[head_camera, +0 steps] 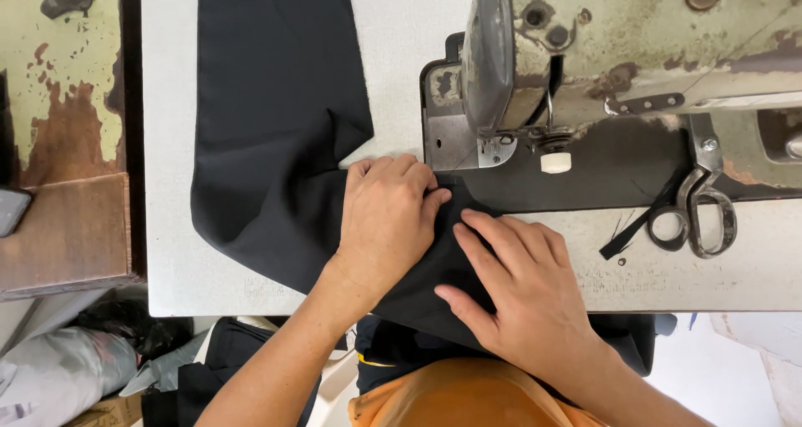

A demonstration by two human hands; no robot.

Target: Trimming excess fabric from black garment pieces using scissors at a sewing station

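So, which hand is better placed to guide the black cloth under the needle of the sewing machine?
Probably the left hand. Its fingers press the black cloth right beside the presser foot of the sewing machine. The right hand lies flat on the cloth, nearer the table edge.
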